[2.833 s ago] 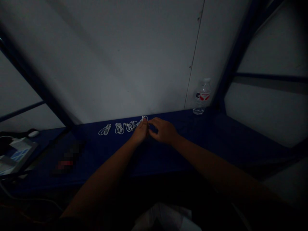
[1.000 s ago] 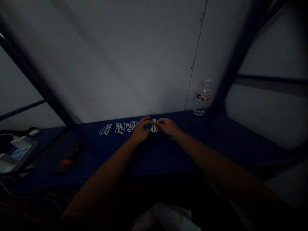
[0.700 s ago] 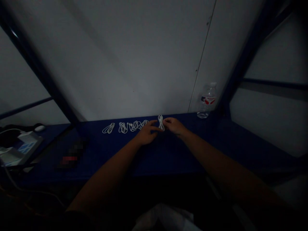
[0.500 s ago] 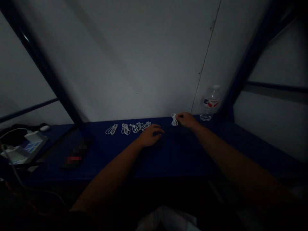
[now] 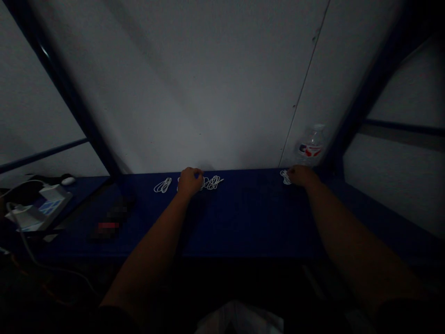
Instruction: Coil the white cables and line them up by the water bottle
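Observation:
My right hand [image 5: 301, 176] is closed on a white coiled cable [image 5: 285, 177] at the back right of the blue tabletop [image 5: 236, 227], close to a clear plastic bottle [image 5: 312, 147]. My left hand [image 5: 190, 182] is over the row of cables near the wall, fingers curled and thumb bent in. It covers most of one white coil, and whatever it may grip is hidden. Just right of it lie more bundled white cables [image 5: 213, 182]. A separate looped white cable [image 5: 163, 185] rests to its left.
A blurred-out dark object [image 5: 109, 222] lies at the left of the table. Farther left is a power strip [image 5: 48, 208] with white plugs and trailing cords. Blue metal posts [image 5: 69, 97] frame the pale wall [image 5: 208, 93] behind.
My right hand has moved right with the white cable, toward the bottle. My left hand has moved left and its fingers have curled over the cable row. The view has shifted slightly.

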The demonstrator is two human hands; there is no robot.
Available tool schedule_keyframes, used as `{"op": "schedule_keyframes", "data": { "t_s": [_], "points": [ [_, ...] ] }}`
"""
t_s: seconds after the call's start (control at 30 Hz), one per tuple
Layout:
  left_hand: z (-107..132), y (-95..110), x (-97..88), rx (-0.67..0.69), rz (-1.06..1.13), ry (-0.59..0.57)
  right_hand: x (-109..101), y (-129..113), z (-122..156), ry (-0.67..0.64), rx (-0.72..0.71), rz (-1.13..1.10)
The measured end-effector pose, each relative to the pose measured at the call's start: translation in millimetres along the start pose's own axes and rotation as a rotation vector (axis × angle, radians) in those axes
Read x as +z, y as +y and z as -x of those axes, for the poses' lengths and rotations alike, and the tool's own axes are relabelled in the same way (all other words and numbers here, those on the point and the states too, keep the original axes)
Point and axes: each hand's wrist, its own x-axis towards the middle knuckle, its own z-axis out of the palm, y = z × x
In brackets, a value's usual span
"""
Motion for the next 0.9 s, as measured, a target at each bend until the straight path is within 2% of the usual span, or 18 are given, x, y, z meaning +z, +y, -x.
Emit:
{"op": "schedule_keyframes", "data": {
  "t_s": [0.1,0.2,0.27,0.33,0.4,0.43,0.47,0.53,0.6,0.63,0.7,0.8,0.9],
  "points": [
    [7,10,10.0,0.138,-0.037,-0.141,-6,0,6,0.034,0.036,-0.031],
    [15,24,19.3,0.184,-0.138,-0.253,-17,-13,14,0.170,0.011,-0.078],
    [19,31,21.1,0.204,-0.183,-0.316,-24,-32,20,0.278,-0.092,-0.102],
    [21,37,19.0,0.245,-0.109,-0.400,-29,-60,31,0.341,-0.246,-0.135],
    [21,41,14.0,0.304,0.089,-0.489,-30,-94,47,0.277,-0.438,-0.176],
    [21,42,11.0,0.326,0.197,-0.498,-28,-113,56,0.218,-0.543,-0.196],
    [20,42,8.0,0.334,0.279,-0.471,-26,-131,67,0.147,-0.650,-0.209],
    [17,40,2.4,0.291,0.323,-0.333,-20,-163,87,0.013,-0.841,-0.198],
    [14,36,-0.9,0.206,0.233,-0.223,-15,-186,102,-0.015,-0.914,-0.226],
    [13,33,-1.3,0.177,0.174,-0.217,-13,-193,107,-0.030,-0.932,-0.239],
    [13,28,0.4,0.179,0.075,-0.274,-11,-197,110,-0.036,-0.930,-0.265],
    [16,27,6.1,0.252,-0.012,-0.389,-11,-192,108,-0.059,-0.948,-0.267],
    [20,31,9.8,0.291,-0.022,-0.418,-13,-187,106,-0.081,-0.977,-0.263]
  ]
}}
